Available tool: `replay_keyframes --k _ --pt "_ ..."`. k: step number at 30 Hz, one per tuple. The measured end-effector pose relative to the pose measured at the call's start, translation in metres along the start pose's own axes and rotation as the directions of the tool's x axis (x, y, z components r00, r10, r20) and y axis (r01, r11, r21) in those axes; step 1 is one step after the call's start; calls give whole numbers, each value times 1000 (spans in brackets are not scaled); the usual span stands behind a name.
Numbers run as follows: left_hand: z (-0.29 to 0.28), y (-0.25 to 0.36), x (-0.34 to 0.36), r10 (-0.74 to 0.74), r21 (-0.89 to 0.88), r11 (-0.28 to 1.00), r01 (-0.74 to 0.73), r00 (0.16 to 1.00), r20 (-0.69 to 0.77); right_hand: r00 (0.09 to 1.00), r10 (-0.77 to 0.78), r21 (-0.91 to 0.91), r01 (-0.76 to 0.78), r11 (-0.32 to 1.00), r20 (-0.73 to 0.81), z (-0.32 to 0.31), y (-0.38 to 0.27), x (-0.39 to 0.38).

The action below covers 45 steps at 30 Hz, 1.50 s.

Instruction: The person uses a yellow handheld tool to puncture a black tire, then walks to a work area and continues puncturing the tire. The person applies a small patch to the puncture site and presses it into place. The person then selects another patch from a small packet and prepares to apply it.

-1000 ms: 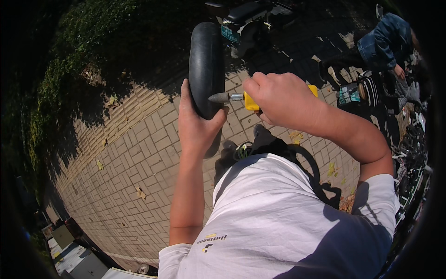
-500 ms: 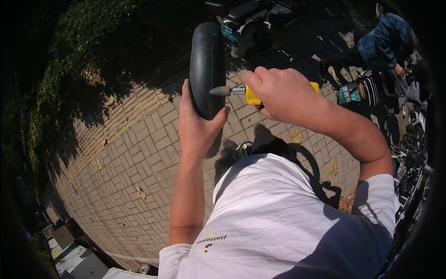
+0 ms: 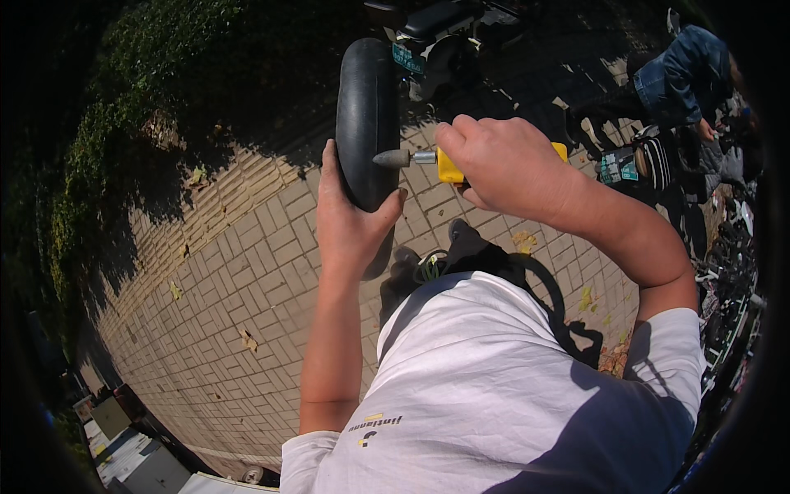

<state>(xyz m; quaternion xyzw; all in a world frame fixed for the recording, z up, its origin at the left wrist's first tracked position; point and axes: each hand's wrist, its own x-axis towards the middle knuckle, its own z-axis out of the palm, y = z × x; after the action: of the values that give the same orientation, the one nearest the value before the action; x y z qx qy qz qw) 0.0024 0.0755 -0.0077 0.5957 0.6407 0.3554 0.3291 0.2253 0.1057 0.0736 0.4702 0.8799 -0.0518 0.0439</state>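
Note:
An inflated black inner tube (image 3: 364,99) stands on edge before me. My left hand (image 3: 352,230) grips it from the near side, thumb on the right and fingers along the left. In my right hand (image 3: 514,169) is a yellow handheld grinder (image 3: 449,167), its body mostly hidden by my fingers. A grey cone-shaped grinding bit (image 3: 393,159) points left from its metal shank. The bit's tip overlaps the tube's right part, level with my left fingertips; whether it presses on the rubber I cannot tell.
Brick paving (image 3: 239,296) with scattered dry leaves lies below. Dark bushes (image 3: 90,165) run along the left. A parked scooter (image 3: 436,33) stands at the far side. At the far right a person in a denim jacket (image 3: 683,78) bends beside parked bikes (image 3: 732,280).
The grinder and my right hand have shifted very slightly to the right. My left hand and the tube look almost unmoved.

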Motion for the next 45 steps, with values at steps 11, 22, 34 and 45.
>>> replay_keyframes --k 11,22,34,45 --pt "6 -3 -2 55 4 998 -55 998 -8 1000 -25 -7 25 1000 2 -2 2 -3" --pt "6 -2 0 35 -12 999 -35 999 3 991 -79 -20 78 997 -105 0 3 -6" --pt "1 14 -1 -83 -116 989 87 996 38 990 -121 -6 121 993 -73 2 -4 -11" --pt "-2 8 -2 -61 -242 967 72 997 55 980 -59 0 60 998 -188 6 -3 -10"
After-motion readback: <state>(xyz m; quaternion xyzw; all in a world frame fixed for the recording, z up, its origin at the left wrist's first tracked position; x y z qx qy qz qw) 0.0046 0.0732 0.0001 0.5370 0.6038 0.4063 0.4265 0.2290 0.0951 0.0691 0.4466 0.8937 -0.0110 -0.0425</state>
